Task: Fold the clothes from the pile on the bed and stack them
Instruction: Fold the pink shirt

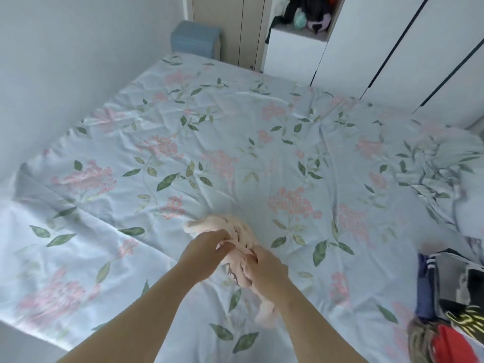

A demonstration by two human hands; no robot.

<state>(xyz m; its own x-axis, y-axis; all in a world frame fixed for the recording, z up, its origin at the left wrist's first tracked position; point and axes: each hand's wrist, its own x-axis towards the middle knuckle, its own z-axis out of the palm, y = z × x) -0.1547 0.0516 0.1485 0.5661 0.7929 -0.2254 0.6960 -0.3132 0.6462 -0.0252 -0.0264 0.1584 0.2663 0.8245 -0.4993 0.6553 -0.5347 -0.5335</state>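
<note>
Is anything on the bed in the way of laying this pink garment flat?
Nothing visible. The left hand and right hand hold the pink garment, and the clothes pile lies well to its right.

You have a crumpled pale pink garment [242, 233] at six o'clock on the floral bed [235, 127]; the pile of clothes [455, 310], navy, black and red, lies jumbled at four o'clock.
</note>
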